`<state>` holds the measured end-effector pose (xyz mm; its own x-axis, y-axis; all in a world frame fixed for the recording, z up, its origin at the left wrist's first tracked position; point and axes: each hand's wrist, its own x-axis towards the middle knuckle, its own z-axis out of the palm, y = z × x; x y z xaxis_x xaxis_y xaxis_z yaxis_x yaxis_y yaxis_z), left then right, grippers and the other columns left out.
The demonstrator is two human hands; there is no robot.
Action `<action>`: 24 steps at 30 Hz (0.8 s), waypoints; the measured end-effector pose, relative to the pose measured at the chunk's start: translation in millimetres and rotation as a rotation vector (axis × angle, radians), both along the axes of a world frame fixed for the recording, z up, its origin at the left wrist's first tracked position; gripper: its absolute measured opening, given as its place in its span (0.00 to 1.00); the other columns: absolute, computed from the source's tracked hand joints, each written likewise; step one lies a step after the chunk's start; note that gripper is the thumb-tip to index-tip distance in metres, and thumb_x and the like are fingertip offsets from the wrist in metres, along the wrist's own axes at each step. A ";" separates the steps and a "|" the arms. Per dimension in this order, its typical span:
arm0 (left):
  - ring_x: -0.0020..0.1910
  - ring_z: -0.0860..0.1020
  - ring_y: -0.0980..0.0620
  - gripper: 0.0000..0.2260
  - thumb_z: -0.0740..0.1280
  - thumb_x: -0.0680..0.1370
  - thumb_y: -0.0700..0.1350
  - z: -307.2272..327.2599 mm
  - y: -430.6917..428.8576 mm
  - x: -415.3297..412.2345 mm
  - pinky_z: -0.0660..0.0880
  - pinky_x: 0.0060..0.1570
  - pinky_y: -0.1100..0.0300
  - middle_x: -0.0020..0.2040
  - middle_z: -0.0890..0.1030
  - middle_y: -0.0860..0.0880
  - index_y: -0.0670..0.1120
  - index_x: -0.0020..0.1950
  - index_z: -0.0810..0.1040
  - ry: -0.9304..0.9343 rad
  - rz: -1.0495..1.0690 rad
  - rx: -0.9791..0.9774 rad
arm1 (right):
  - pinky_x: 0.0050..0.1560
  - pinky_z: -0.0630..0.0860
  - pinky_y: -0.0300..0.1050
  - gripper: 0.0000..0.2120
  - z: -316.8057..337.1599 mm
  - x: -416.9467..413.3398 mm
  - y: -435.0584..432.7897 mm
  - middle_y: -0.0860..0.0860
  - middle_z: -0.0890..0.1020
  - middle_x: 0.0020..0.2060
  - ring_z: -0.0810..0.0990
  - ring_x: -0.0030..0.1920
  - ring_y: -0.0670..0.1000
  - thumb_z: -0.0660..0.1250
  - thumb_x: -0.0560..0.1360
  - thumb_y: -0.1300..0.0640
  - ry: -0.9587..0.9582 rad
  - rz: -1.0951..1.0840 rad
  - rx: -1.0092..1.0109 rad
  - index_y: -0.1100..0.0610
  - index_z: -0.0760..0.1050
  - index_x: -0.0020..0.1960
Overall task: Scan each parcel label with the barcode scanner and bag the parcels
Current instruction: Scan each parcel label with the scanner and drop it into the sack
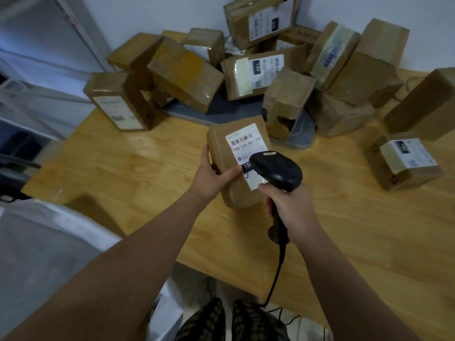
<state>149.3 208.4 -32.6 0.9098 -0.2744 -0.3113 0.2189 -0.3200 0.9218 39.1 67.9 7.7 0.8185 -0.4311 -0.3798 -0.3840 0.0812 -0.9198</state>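
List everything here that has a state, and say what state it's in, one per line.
Held parcel: label up, gripped by left hand.
Barcode scanner: gripped by right hand, head over the label.
Parcel pile: heaped at far side of table, unbagged.
Right-side parcel: on table, label up.

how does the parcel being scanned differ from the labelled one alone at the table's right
The held parcel is gripped by the left hand, with the scanner in the right hand over its label; the right parcel lies untouched on the table. The held parcel's label is partly covered; the right parcel's shows whole. Both are brown with white labels.
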 end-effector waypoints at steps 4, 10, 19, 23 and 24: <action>0.58 0.76 0.53 0.45 0.75 0.72 0.50 5.3 57.5 -26.7 0.78 0.57 0.52 0.62 0.73 0.51 0.52 0.79 0.47 -0.003 0.178 -0.047 | 0.32 0.73 0.43 0.04 -10.8 -4.6 53.1 0.53 0.79 0.29 0.76 0.27 0.51 0.72 0.72 0.62 -0.036 0.097 0.059 0.60 0.79 0.39; 0.53 0.77 0.63 0.42 0.74 0.73 0.47 9.0 196.6 -85.0 0.77 0.48 0.66 0.58 0.74 0.57 0.55 0.78 0.49 -0.114 0.278 0.026 | 0.43 0.76 0.38 0.07 -24.0 -42.7 171.4 0.43 0.82 0.35 0.81 0.40 0.43 0.74 0.71 0.63 -0.118 0.148 0.094 0.56 0.81 0.48; 0.62 0.71 0.60 0.47 0.78 0.69 0.49 -25.0 404.9 -184.1 0.74 0.59 0.54 0.64 0.67 0.59 0.62 0.77 0.49 -0.113 0.335 0.327 | 0.36 0.74 0.30 0.09 -65.0 -85.1 330.1 0.48 0.81 0.37 0.80 0.39 0.38 0.74 0.71 0.64 -0.082 0.460 -0.027 0.54 0.79 0.49; 0.66 0.68 0.43 0.47 0.76 0.69 0.55 -73.4 438.1 -186.5 0.70 0.62 0.48 0.69 0.63 0.45 0.55 0.78 0.48 -0.001 0.144 0.705 | 0.36 0.74 0.43 0.06 -100.3 -84.7 361.0 0.48 0.79 0.35 0.78 0.37 0.45 0.72 0.71 0.55 0.057 0.686 -0.423 0.50 0.74 0.43; 0.66 0.68 0.40 0.46 0.75 0.70 0.57 -88.4 442.6 -187.4 0.70 0.61 0.47 0.70 0.63 0.43 0.54 0.78 0.48 0.043 0.056 0.777 | 0.34 0.71 0.41 0.07 -108.5 -84.4 365.4 0.47 0.78 0.34 0.77 0.37 0.44 0.71 0.72 0.55 0.090 0.746 -0.503 0.50 0.72 0.43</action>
